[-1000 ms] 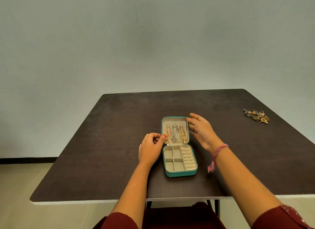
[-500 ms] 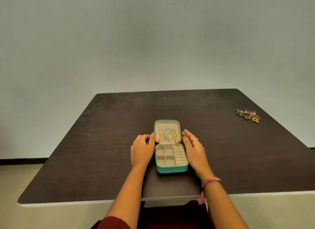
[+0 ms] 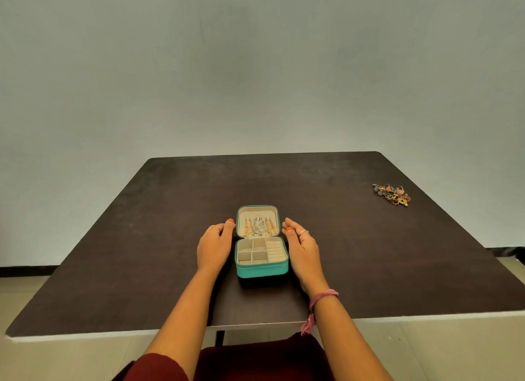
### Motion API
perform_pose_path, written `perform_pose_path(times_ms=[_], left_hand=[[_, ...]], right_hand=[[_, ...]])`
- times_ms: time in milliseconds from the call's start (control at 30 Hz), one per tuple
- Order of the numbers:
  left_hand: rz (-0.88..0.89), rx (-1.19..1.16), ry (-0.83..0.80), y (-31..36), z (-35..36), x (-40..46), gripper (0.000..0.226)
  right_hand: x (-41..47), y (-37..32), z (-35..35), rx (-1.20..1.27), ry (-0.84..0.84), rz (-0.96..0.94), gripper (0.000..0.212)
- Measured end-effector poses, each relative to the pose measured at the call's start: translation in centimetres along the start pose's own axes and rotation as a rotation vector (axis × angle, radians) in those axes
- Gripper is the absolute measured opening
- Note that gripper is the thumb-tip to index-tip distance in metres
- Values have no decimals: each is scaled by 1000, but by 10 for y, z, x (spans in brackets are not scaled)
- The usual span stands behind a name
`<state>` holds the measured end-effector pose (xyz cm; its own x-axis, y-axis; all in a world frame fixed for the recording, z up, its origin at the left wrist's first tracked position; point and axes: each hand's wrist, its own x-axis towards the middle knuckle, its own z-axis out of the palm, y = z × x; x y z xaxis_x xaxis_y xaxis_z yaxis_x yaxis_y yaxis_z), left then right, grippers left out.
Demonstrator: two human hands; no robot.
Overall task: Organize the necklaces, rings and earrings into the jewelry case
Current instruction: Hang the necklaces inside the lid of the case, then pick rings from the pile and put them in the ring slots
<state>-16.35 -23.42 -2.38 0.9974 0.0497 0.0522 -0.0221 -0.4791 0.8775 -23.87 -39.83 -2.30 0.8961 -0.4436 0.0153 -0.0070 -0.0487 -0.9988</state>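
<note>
Head view: a teal jewelry case [image 3: 261,243] lies open near the table's [image 3: 142,238] front edge. Since a second ago it has slid closer to the person, with both hands now flanking it. The left hand [image 3: 213,245] is loosely curled, the right hand [image 3: 301,245] spread flat, neither gripping anything. Necklaces [image 3: 259,226] hang in the lid; the tray compartments look empty. Its long axis runs away from the person, lid farthest. A heap of loose jewelry [image 3: 392,194] waits far right.

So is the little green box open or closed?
Open. The jewelry case has its lid up, showing necklaces inside and bare compartments.
</note>
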Motion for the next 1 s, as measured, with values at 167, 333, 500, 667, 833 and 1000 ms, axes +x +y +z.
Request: perform_pose_path(times_ms=[167,333,500,667,833,1000], left_hand=[[-164,-225,8,14,-2,12,30],[-140,-198,114,41,3,12,30],[56,-58,151,83,28,-3,21],[250,-103,19,121,80,-26,22],[332,-134,-152,136,134,-51,27],[289,-8,-337,119,170,-63,39]], right_hand=[[-1,0,-4,28,-2,6,33],[0,0,-19,88,-59,30,32],[-4,-3,-51,-71,-152,-46,32],[4,-3,-110,-302,-87,-205,37],[23,-3,-179,-541,121,-243,50],[50,5,-230,-732,155,-53,73]])
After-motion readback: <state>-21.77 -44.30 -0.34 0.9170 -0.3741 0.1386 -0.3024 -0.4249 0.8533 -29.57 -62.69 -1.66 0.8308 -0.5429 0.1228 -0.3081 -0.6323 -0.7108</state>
